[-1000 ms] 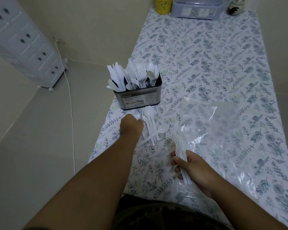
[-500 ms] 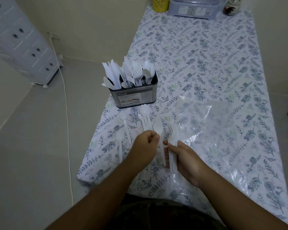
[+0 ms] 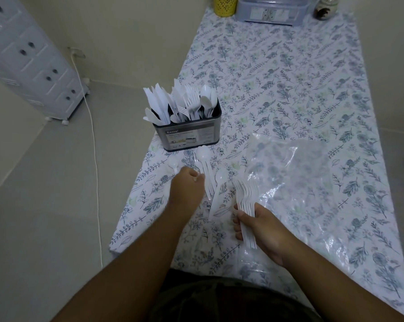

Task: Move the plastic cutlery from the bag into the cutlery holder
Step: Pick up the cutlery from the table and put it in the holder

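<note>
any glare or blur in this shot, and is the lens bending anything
Head view: dim, flat light; bright glare streaks on the clear bag; the left hand looks slightly motion-blurred; the right hand and its forks stay sharp; wide-angle lens splays the tablecloth edges and tilts the cabinet.

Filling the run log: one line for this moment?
right hand: holds forks | left hand: at loose spoons | holder: part-filled

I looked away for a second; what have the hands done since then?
The left hand came back beside the right, then reached out again to the loose spoons. The right hand kept its bundle of forks. Holder and bag stayed put.
</note>
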`<state>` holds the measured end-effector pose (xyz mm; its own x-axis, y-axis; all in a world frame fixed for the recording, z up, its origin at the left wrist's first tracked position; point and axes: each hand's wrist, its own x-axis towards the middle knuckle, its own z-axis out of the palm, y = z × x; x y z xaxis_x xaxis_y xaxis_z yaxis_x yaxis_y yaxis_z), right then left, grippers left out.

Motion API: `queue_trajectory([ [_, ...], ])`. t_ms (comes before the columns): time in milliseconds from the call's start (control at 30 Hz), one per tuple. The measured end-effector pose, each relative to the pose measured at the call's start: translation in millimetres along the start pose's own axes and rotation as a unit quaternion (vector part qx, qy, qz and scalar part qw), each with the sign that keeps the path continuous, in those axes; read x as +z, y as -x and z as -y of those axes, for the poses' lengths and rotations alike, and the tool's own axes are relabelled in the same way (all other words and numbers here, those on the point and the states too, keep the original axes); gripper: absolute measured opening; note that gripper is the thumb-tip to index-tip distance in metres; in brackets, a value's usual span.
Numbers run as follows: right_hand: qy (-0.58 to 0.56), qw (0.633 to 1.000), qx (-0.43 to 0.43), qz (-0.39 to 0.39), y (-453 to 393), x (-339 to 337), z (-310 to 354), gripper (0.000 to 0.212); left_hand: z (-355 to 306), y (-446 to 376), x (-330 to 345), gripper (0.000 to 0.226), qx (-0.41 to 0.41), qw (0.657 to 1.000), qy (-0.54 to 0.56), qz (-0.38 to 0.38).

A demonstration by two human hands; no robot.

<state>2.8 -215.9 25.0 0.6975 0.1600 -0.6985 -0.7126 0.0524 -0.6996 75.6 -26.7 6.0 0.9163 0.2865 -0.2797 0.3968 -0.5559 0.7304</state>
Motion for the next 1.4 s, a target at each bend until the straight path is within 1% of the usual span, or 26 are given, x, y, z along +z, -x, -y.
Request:
queue_trajectory([
  [67,-0.005,1.0,-0.002,-0.004,1.6,-2.8,-2.3,0.019,3.1,-19.1,1.2,0.024,-0.032,0.999,-0.037,0.0],
  [133,-0.01,1.0,-0.004,-0.005,3.2,-4.0,-2.7,0.018,3.4,-29.2,8.1,0.026,-0.045,0.997,-0.063,0.024],
  [233,-0.015,1.0,-0.003,-0.007,3.9,-5.1,-2.7,0.016,2.5,-34.3,16.8,0.024,-0.069,0.995,-0.054,0.045],
  [333,-0.012,1.0,-0.007,-0.014,4.5,-7.2,-1.3,0.014,2.6,-27.5,11.1,0.025,-0.079,0.996,-0.024,0.031],
  [433,-0.009,1.0,-0.009,-0.022,4.1,-7.9,-1.2,0.016,7.6,-9.1,-5.6,0.014,-0.064,0.998,-0.022,-0.004],
  [500,-0.013,1.0,-0.005,-0.025,2.2,-6.8,-1.4,0.021,13.2,7.1,-17.4,0.011,-0.058,0.998,0.019,-0.023],
  [533,-0.018,1.0,-0.003,-0.026,1.2,-5.7,-1.3,0.02,14.7,15.6,-22.0,0.01,-0.066,0.996,0.055,-0.017],
  [600,-0.032,0.999,0.003,-0.02,-1.0,-1.8,0.6,0.018,15.3,32.1,-26.2,0.01,-0.096,0.983,0.155,0.025],
  [667,-0.045,0.999,0.009,-0.014,-1.7,5.5,4.0,0.02,10.1,49.1,-23.5,0.009,-0.139,0.954,0.253,0.081],
  [767,-0.059,0.998,-0.003,0.004,0.6,18.8,10.7,0.021,-2.6,68.0,-9.9,0.012,-0.143,0.934,0.298,0.138],
  [833,-0.086,0.996,-0.015,0.034,3.1,25.0,14.2,0.021,-10.3,75.3,-2.3,0.013,-0.139,0.924,0.322,0.151],
  [900,-0.105,0.993,-0.023,0.044,5.2,26.9,16.4,0.024,-14.4,76.6,0.7,0.014,-0.122,0.936,0.307,0.122],
  [967,-0.094,0.995,-0.025,0.023,5.5,25.8,16.8,0.022,-15.3,75.5,1.7,0.015,-0.077,0.958,0.258,0.096],
  [1033,-0.084,0.996,-0.022,0.013,6.1,25.2,16.6,0.021,-15.7,77.0,2.2,0.017,-0.01,0.978,0.192,0.081],
  [1100,-0.064,0.998,-0.024,0.01,5.4,23.5,15.8,0.023,-13.5,78.7,4.5,0.022,0.073,0.989,0.11,0.063],
  [1167,-0.046,0.999,-0.023,-0.002,4.7,20.9,14.9,0.025,-12.9,79.8,6.2,0.026,0.143,0.987,0.044,0.055],
  [1200,-0.05,0.999,-0.019,-0.01,4.5,19.7,14.7,0.027,-13.6,79.5,6.5,0.027,0.162,0.985,0.025,0.056],
  [1300,-0.068,0.997,-0.011,-0.019,5.0,17.8,14.7,0.03,-16.4,76.4,4.8,0.027,0.181,0.981,0.011,0.066],
  [1400,-0.019,0.999,-0.023,-0.022,9.3,17.5,17.1,0.028,-19.5,77.2,2.9,0.025,0.185,0.98,0.019,0.068],
])
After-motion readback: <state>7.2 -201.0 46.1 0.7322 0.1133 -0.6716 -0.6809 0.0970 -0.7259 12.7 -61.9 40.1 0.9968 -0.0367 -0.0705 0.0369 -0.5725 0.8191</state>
